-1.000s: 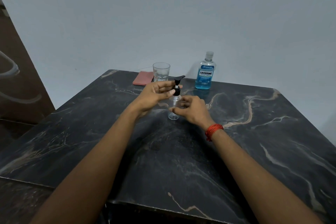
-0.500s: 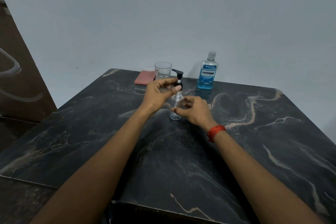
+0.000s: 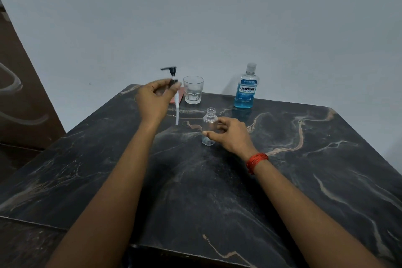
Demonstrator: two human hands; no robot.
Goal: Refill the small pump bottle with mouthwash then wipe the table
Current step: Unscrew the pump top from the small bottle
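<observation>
pump bottle (image 3: 210, 116) half hidden in right hand (image 3: 231, 137); left hand (image 3: 152, 99) pinches dispenser (image 3: 177, 104).

A clear glass tumbler (image 3: 193, 90) stands upright far in the scene, a little left of centre. Its base is thick and its sides are faceted; whether it holds any liquid cannot be told. Behind it a plain, pale grey-blue wall (image 3: 217, 17) fills the far side. At the far left a brown panel (image 3: 24, 98) leans into view, marked with pale curved lines.

Plain home room: dark marble-top table (image 3: 304, 180), bare grey wall (image 3: 217, 17), drinking glass (image 3: 193, 90), Listerine mouthwash bottle (image 3: 245, 87).
</observation>
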